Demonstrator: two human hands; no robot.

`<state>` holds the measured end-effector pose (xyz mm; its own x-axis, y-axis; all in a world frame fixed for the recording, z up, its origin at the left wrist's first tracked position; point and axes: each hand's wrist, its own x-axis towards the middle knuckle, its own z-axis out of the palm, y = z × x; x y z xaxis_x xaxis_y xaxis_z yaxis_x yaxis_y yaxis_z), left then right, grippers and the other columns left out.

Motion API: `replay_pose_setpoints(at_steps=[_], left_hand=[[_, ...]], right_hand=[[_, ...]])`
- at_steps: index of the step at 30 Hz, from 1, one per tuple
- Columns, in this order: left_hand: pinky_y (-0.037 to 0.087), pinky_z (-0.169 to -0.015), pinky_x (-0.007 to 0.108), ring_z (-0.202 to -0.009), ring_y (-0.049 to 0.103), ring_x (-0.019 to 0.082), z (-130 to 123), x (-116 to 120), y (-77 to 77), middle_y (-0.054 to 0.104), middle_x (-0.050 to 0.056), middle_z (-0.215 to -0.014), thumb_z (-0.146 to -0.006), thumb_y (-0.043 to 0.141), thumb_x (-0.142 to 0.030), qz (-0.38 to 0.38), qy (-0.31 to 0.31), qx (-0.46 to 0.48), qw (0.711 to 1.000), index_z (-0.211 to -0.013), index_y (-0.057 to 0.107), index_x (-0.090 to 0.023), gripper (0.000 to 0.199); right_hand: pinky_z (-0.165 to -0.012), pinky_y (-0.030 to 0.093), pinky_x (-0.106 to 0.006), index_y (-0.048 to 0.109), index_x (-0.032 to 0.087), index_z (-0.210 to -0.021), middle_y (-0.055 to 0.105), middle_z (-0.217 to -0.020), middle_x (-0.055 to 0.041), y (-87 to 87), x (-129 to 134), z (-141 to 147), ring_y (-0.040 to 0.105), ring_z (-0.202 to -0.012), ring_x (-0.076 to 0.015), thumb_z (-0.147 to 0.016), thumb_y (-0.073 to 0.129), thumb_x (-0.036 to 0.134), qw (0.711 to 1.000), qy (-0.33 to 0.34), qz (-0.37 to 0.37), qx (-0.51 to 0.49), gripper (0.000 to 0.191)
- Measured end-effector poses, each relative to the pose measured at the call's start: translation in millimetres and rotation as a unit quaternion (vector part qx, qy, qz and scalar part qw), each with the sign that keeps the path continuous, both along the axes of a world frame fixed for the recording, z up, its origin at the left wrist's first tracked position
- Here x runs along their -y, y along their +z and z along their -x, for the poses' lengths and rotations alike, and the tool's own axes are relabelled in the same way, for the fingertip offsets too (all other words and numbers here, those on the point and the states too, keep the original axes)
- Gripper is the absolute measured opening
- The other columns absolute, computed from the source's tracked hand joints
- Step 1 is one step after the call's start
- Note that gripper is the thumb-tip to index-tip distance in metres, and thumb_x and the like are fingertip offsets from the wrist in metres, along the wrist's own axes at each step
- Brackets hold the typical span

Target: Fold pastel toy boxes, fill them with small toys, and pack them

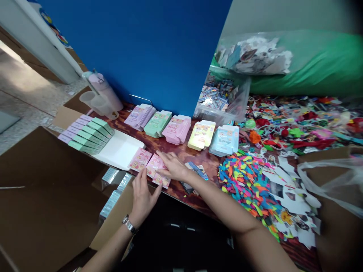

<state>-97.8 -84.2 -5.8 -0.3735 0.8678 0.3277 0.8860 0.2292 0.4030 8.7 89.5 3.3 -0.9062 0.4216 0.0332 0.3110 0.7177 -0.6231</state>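
Several small pink printed boxes (140, 159) lie side by side at the table's front edge. My right hand (174, 169) reaches over them from the right, its fingers and thumb around one pink box (155, 164). At their near edge is my left hand (142, 197), with thumb and fingers apart and the fingertips touching the boxes; it wears a metal watch. To the left is a white open carton (120, 149) with rows of green boxes (95, 134) and purple boxes (76, 128) at its far end.
Behind stand stacks of flat cartons: purple (139, 116), green (158, 123), pink (177, 129), yellow (201, 135) and blue (224, 139). Loose colourful pieces (246, 181) heap at right. Cards (197, 170) lie beside my right forearm. A large cardboard box (56, 196) stands at left.
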Motion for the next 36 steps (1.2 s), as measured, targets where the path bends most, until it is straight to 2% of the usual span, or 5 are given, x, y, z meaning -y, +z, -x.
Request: replay_pose_setpoints(at_steps=[11, 24, 27, 31, 36], left_hand=[[0.040, -0.106, 0.052, -0.131, 0.042, 0.035, -7.4, 3.8, -21.9, 0.045, 0.021, -0.138, -0.080, 0.072, -0.026, -0.110, -0.039, -0.043, 0.992, -0.150, 0.027, -0.016, 0.083], [0.038, -0.105, 0.055, -0.130, 0.039, 0.037, 14.2, -8.4, -9.3, 0.039, 0.021, -0.139, -0.081, 0.070, -0.033, -0.089, 0.011, -0.126, 0.988, -0.140, 0.044, -0.017, 0.067], [0.037, -0.106, 0.057, -0.133, 0.034, 0.039, 19.0, -11.5, -6.1, 0.038, 0.019, -0.140, -0.081, 0.069, -0.029, -0.088, 0.008, -0.136, 0.987, -0.134, 0.052, -0.019, 0.056], [0.035, -0.106, 0.061, -0.134, 0.032, 0.040, 27.6, -18.4, -4.5, 0.040, 0.019, -0.140, -0.082, 0.068, -0.026, -0.102, 0.002, -0.159, 0.982, -0.131, 0.055, -0.020, 0.051], [0.033, -0.105, 0.064, -0.136, 0.033, 0.041, 30.3, -25.1, -1.3, 0.055, 0.017, -0.127, -0.083, 0.066, -0.028, -0.096, -0.024, -0.210, 0.973, -0.127, 0.057, -0.021, 0.045]], right_hand=[[-0.107, 0.041, -0.041, 0.030, 0.021, -0.150, 0.045, -0.146, -0.0121, -11.0, 5.6, -25.3, 0.049, -0.130, -0.0229, -0.090, 0.060, 0.036, 0.983, -0.003, 0.124, -0.133, 0.068], [-0.112, 0.038, -0.042, 0.045, 0.019, -0.142, 0.048, -0.138, -0.0150, -32.5, 0.6, 42.8, 0.043, -0.131, -0.0242, -0.092, 0.055, 0.045, 0.980, -0.012, -0.023, -0.195, 0.057], [-0.112, 0.037, -0.041, 0.048, 0.019, -0.140, 0.050, -0.138, -0.0137, -13.7, -8.1, 36.3, 0.042, -0.130, -0.0232, -0.095, 0.048, 0.043, 0.983, -0.019, -0.075, -0.169, 0.051], [-0.114, 0.032, -0.045, 0.047, 0.017, -0.142, 0.052, -0.138, -0.0132, 29.0, -62.9, 20.3, 0.042, -0.130, -0.0249, -0.099, 0.039, 0.036, 0.974, -0.104, -0.166, -0.116, 0.048], [-0.108, 0.034, -0.045, 0.033, 0.009, -0.148, 0.042, -0.145, -0.0206, 49.1, -136.3, 14.1, 0.039, -0.132, -0.0346, -0.087, 0.059, 0.047, 0.960, -0.145, -0.188, 0.146, 0.077]])
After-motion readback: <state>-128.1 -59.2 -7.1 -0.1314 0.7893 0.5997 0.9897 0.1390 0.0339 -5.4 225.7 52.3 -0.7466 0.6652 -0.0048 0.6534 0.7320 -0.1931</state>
